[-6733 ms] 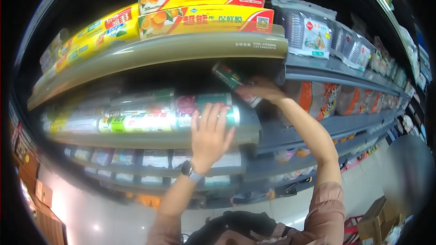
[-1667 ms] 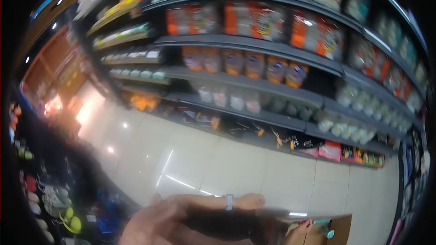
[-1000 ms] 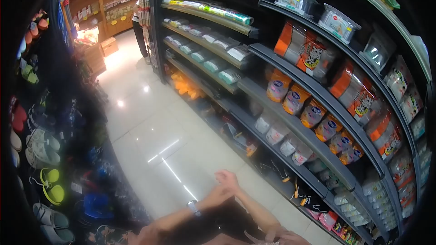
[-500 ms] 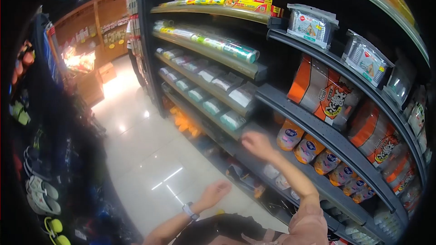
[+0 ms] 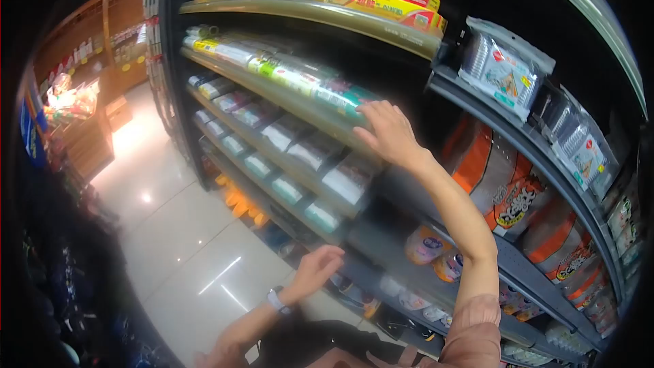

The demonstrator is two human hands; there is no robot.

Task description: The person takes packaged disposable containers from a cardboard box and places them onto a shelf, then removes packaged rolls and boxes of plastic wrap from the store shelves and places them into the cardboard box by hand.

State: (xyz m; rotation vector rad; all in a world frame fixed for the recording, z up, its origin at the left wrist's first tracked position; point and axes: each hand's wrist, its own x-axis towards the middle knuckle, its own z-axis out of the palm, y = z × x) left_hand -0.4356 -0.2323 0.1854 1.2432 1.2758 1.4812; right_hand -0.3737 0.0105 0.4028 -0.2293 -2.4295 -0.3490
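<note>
My right hand [image 5: 390,129] is at the right end of the second shelf, fingers apart over the end of the green and white rolls [image 5: 337,99]; whether it touches them I cannot tell. My left hand [image 5: 315,269], with a watch on its wrist, hangs lower down in front of the shelves, empty and fingers loosely apart. Above the rolls, yellow cling film boxes [image 5: 381,1] lie stacked on the top shelf [image 5: 306,13]. Small white-labelled packs [image 5: 296,146] fill the shelf below.
Clear-wrapped container packs [image 5: 501,71] and large orange and grey packs [image 5: 507,184] stand on shelves at the right. Orange items [image 5: 242,201] sit low by the tiled floor [image 5: 163,232]. A wooden display [image 5: 85,143] stands at the far left.
The view has moved close to the roll shelf. My right hand has risen from the lower shelves to the rolls; my left hand has come up slightly. Earlier, my right hand held a roll.
</note>
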